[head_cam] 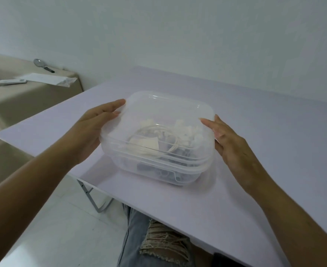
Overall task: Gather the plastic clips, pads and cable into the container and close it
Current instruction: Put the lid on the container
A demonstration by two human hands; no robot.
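**Forearms [33, 189] frame a container [158, 171] with its lid [168, 106] laid on**

Ripped jeans [139, 228] show at the bottom edge, under a pale table [274, 132] that spans the view. The clear plastic container stands on the table near its front edge, with the clear lid on top. The lid's rim looks slightly out of line with the container's rim, so it seems laid on rather than snapped down.

The left hand [93, 128] comes in from the left. Its visible fingers lie straight and close together along the lid's left edge, and its other fingers are hidden behind the container. The right hand [234, 145] stands at the right side, fingers straight and a little apart, one fingertip on the lid's right corner. Neither hand visibly curls round anything.

Through the plastic show a coiled white cable [170, 139], flat white pads [149, 144] beside it, and small grey and white pieces, likely the clips [164, 172].

Gathering looks done, and closing is the step in hand. The next move likely calls for squaring the lid, then pressing evenly around the rim.
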